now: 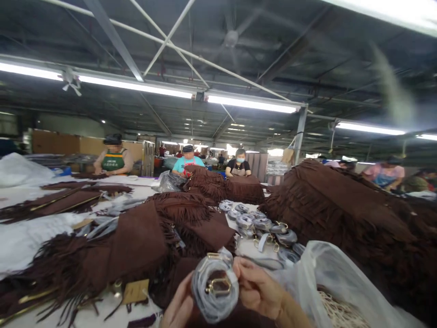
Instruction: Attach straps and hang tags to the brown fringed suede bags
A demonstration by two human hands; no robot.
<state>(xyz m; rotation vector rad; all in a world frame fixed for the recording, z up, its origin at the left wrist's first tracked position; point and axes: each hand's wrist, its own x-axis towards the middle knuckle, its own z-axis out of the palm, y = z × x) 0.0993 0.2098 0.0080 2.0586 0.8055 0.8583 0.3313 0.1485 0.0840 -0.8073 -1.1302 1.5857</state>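
Observation:
A coiled strap (215,307) in cloudy plastic wrap, with a gold metal buckle in its middle and more gold at its top, is held up near the bottom centre. My left hand (180,303) is wrapped against the coil's left side. On the other side, the fingers of my right hand (256,287) pinch the wrapping at the coil's right edge. Beneath and behind lie brown fringed suede-like pieces (136,241). Further back on the table, several similar wrapped coils (246,221) with gold hardware sit in a cluster.
A large heap of brown fringed pieces (344,205) rises on the right. An open clear plastic bag (327,259) with beige netted material stands at lower right. A brown cardboard tag (135,291) lies at lower left. Several co-workers, one in a green apron (114,161), are across the tables.

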